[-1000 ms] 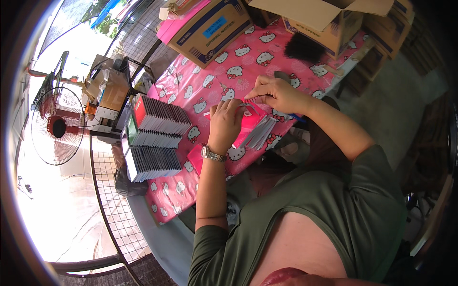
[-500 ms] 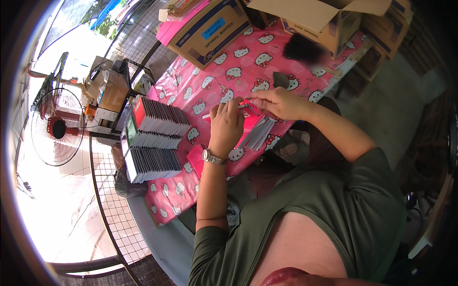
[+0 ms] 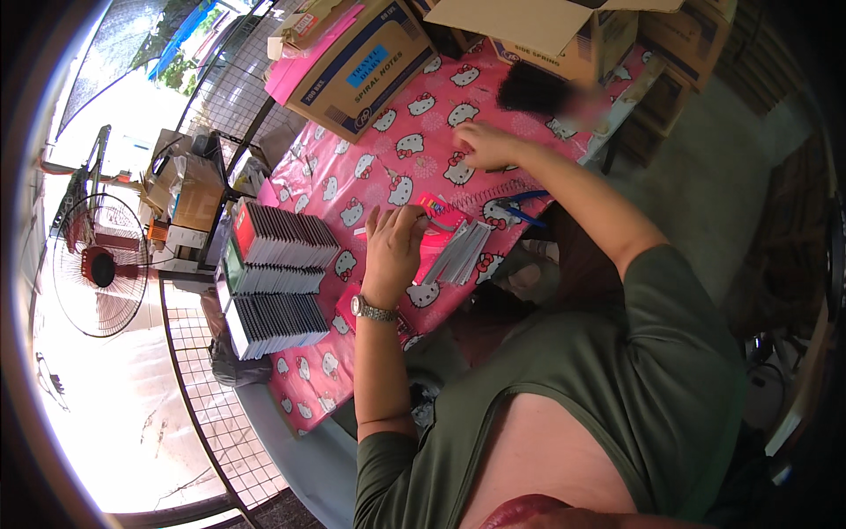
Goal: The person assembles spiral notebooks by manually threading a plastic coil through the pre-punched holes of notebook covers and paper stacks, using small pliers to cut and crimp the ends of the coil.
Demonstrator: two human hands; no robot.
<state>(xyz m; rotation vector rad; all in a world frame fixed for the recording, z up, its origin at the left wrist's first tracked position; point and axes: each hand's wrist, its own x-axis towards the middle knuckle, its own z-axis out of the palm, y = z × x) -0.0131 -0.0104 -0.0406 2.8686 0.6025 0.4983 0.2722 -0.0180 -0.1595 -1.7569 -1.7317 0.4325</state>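
Observation:
My left hand [image 3: 394, 251], with a watch at the wrist, has its fingers bent over the left edge of a pink-covered notebook [image 3: 441, 214]. Its thumb presses near the cover. Under and beside this lies a pile of loose white-edged pages [image 3: 465, 254]. My right hand [image 3: 483, 145] is away from the notebook, low over the tablecloth, its fingers curled in; whatever they hold is hidden. Between it and the notebook stretches a thin spiral wire coil [image 3: 487, 194]. Blue-handled pliers [image 3: 522, 212] lie to the right of the notebook.
Rows of spiral notebooks [image 3: 280, 282] stand at the left on the pink patterned tablecloth [image 3: 361, 189]. Cardboard boxes [image 3: 366, 75] sit along the far side, one box [image 3: 573, 44] with open flaps. A black brush-like thing [image 3: 533, 90] lies far right. A fan [image 3: 101, 264] stands left.
My right hand has left the notebook and moved away toward the far side of the table. The coil and blue-handled pliers now show. My left hand stays at the notebook.

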